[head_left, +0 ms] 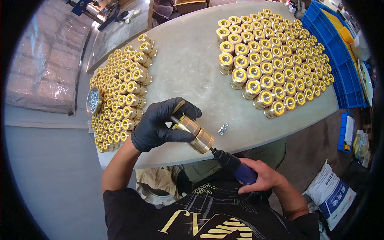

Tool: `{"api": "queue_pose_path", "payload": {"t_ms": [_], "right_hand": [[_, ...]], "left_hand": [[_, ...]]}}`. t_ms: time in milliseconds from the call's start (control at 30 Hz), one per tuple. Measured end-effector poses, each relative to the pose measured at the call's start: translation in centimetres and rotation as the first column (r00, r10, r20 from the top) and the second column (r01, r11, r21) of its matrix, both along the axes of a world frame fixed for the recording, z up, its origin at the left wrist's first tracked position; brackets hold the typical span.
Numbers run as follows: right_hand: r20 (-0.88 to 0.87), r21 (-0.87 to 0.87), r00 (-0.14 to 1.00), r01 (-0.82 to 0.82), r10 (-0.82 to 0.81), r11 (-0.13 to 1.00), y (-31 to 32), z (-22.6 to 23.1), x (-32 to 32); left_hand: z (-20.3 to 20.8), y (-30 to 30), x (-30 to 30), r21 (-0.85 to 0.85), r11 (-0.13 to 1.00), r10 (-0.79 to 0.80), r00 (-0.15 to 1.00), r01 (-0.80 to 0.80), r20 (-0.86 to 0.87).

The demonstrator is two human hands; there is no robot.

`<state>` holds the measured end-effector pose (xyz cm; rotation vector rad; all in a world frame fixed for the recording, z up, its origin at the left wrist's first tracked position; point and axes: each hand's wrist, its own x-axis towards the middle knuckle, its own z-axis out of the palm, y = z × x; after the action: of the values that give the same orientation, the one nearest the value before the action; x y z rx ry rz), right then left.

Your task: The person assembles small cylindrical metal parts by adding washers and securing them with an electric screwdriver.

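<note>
1. The brass cylinder (201,138) is held over the near edge of the counter (180,60), between the grouped cylinders on the left (134,101) and those on the right (265,99).
2. The cylinder is grasped near its upper-left end by the fingers (193,111) of the gloved left hand (156,124), the nearer hand.
3. The handheld tool (231,162) is gripped by the fingers of the bare right hand (262,176), at its purple body.
4. The cylinder's long axis is tilted from upper left to lower right, roughly in line with the tool.
5. The tool's tip is located at the cylinder's lower-right end; exact contact cannot be confirmed.
6. Small metal nuts (223,129) are placed just right of the cylinder.
</note>
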<state>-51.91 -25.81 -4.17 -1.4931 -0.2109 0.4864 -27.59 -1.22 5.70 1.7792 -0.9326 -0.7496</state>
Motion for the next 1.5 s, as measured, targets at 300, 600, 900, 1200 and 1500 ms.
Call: {"api": "queue_pose_path", "payload": {"t_ms": [300, 600, 900, 1200, 1500], "right_hand": [[-0.407, 0.707, 0.832, 0.026, 0.376, 0.707, 0.4, -1.7, -0.6], [0.086, -0.351, 0.977, 0.215, -0.197, 0.911, -0.5, -0.5, 2.9], [0.011, -0.108, 0.916, 0.399, -0.401, 0.91, -1.8, -1.4, 6.1], [0.009, -0.117, 0.928, 0.371, -0.372, 0.921, -2.3, -1.7, 6.7], [0.014, -0.188, 0.948, 0.316, -0.319, 0.93, -2.8, -1.2, 6.4]], "left_hand": [[-0.6, 0.1, 1.2, -0.108, 0.984, -0.14, 0.99, 0.14, 0.007], [-3.1, 0.7, 4.5, 0.223, 0.956, 0.026, 0.809, -0.192, 0.588], [-3.7, 2.0, 5.3, 0.437, 0.888, -0.225, 0.696, -0.141, 0.682], [-3.6, 1.7, 5.5, 0.408, 0.84, -0.103, 0.635, -0.357, 0.766], [-3.0, 0.4, 5.2, 0.47, 0.868, -0.175, 0.786, -0.161, 0.593]]}}
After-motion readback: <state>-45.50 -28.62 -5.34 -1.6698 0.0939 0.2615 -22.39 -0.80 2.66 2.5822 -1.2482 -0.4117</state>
